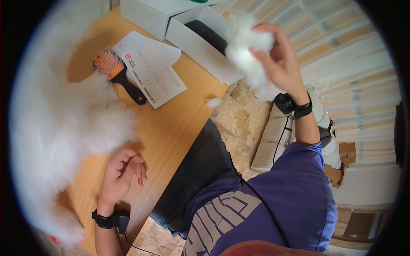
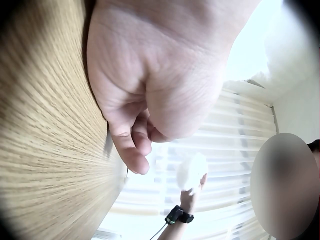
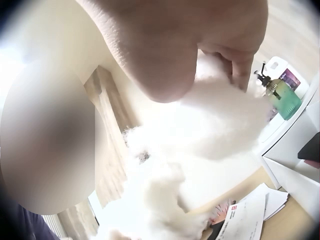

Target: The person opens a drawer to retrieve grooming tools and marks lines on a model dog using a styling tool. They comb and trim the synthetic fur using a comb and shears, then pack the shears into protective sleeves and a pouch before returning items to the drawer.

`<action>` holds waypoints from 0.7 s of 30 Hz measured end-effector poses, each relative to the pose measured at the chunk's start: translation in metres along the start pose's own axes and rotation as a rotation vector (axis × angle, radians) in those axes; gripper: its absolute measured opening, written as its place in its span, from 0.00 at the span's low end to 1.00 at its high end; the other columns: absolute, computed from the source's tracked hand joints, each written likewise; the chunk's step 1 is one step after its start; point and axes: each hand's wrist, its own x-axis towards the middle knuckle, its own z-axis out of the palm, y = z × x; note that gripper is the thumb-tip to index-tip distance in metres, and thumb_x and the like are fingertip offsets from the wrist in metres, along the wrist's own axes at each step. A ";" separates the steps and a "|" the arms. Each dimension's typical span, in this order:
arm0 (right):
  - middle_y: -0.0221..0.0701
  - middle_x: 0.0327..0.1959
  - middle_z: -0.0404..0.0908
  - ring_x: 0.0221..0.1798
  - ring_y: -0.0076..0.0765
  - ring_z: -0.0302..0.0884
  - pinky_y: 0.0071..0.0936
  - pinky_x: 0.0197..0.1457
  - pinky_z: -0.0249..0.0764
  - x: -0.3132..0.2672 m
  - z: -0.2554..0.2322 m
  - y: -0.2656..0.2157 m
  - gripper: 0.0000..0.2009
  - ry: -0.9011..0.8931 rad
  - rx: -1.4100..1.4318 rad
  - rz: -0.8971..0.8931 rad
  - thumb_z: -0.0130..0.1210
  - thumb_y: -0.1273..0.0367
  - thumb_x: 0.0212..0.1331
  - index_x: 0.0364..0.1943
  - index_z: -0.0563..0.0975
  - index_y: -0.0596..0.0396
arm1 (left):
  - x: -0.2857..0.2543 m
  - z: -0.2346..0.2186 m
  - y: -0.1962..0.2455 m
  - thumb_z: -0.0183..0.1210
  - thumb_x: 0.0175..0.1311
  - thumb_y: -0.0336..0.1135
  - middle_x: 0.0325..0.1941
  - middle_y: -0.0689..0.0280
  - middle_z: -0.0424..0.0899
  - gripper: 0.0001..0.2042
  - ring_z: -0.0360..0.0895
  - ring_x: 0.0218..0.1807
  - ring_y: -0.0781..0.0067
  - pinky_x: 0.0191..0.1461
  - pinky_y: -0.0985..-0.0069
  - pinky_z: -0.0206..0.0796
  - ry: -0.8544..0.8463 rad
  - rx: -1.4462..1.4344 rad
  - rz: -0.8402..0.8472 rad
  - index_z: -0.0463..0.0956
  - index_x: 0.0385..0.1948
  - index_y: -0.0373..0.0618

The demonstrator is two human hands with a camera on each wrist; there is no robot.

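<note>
My right hand (image 1: 282, 62) is raised past the table's edge and pinches a clump of white fluffy fiber (image 1: 245, 47) between thumb and fingers. The right wrist view shows this clump (image 3: 220, 117) hanging below the hand (image 3: 200, 40). On the wooden table (image 1: 166, 128), my left hand (image 1: 121, 175) rests on its side with loosely bent fingers, holding nothing. A large heap of the same fiber (image 1: 55, 123) lies just beyond it. In the left wrist view the hand (image 2: 155, 75) lies against the tabletop (image 2: 50, 125).
A black-handled hairbrush (image 1: 130, 89) lies beside printed papers (image 1: 156, 79). An open white drawer or box (image 1: 192, 47) holds a dark item. A small fiber tuft (image 1: 213, 102) sits near the table's edge. A green spray bottle (image 3: 285, 100) stands on a white surface. Cables run from both wrists.
</note>
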 end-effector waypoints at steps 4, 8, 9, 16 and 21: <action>0.41 0.60 0.75 0.62 0.54 0.73 0.40 0.63 0.70 -0.034 0.028 0.010 0.19 -0.413 -0.369 -0.184 0.60 0.76 0.61 0.57 0.75 0.51 | -0.001 0.000 -0.003 0.46 0.79 0.24 0.25 0.64 0.74 0.05 0.78 0.26 0.74 0.27 0.77 0.72 0.028 -0.014 -0.017 0.70 0.39 0.36; 0.43 0.63 0.71 0.67 0.53 0.68 0.40 0.68 0.68 -0.075 0.075 0.048 0.20 -0.497 -0.519 -0.200 0.64 0.72 0.60 0.57 0.75 0.50 | 0.000 -0.001 -0.006 0.46 0.79 0.25 0.25 0.64 0.74 0.05 0.78 0.26 0.73 0.26 0.77 0.72 0.024 -0.031 0.005 0.70 0.39 0.36; 0.43 0.63 0.71 0.68 0.53 0.67 0.42 0.69 0.67 -0.080 0.085 0.052 0.21 -0.445 -0.543 -0.233 0.64 0.71 0.59 0.57 0.75 0.49 | 0.000 0.000 -0.006 0.46 0.79 0.25 0.25 0.64 0.74 0.05 0.78 0.26 0.73 0.26 0.77 0.72 0.016 -0.020 0.005 0.70 0.39 0.36; 0.42 0.62 0.71 0.66 0.48 0.72 0.40 0.59 0.76 -0.073 0.072 0.081 0.22 -0.588 -0.557 -0.302 0.61 0.72 0.58 0.58 0.76 0.48 | 0.000 0.004 -0.006 0.48 0.80 0.29 0.23 0.66 0.72 0.06 0.77 0.24 0.73 0.24 0.77 0.69 0.064 0.030 0.010 0.70 0.40 0.39; 0.41 0.44 0.81 0.41 0.48 0.83 0.41 0.39 0.81 -0.072 0.073 0.097 0.21 -0.439 -0.747 -0.277 0.61 0.71 0.55 0.55 0.76 0.49 | 0.000 0.002 -0.008 0.49 0.80 0.31 0.23 0.65 0.73 0.06 0.78 0.25 0.72 0.26 0.77 0.71 0.074 0.031 -0.001 0.72 0.41 0.39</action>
